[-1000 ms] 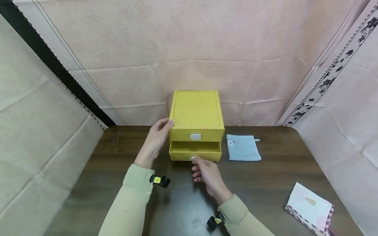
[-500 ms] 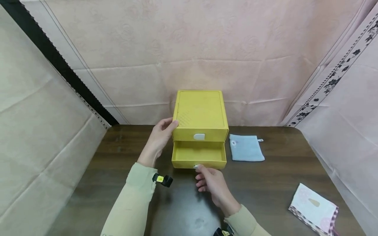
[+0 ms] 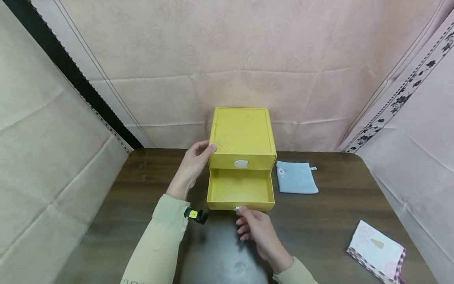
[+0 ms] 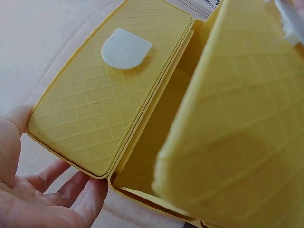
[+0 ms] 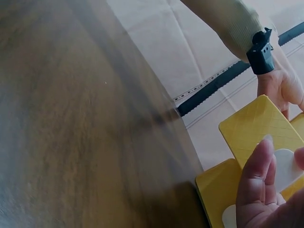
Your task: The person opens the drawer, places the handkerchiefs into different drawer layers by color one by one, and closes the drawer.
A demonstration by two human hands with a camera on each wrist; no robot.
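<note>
A yellow two-drawer storage box (image 3: 242, 132) stands at the back of the table. Its lower drawer (image 3: 241, 187) is pulled far out, and nothing shows inside. The upper drawer is closed, with a white pull tab (image 3: 241, 164) on its front. My left hand (image 3: 193, 163) holds the box by its left side, thumb at the top edge and fingers along the side wall. With thumb and fingers, my right hand (image 3: 257, 228) pinches the lower drawer's white tab (image 5: 286, 169), partly hidden by the fingers in the head view.
To the right of the box lies a light blue cloth pouch (image 3: 297, 178) with a small loop. A folded white cloth (image 3: 376, 250) with a checked border lies at the front right of the brown table (image 3: 149, 232). Pale curtains (image 3: 262, 47) enclose the back and sides.
The lower drawer has slid further out toward me, with my right hand moving along on its tab. My left hand keeps its place on the box. The head view has shifted slightly.
</note>
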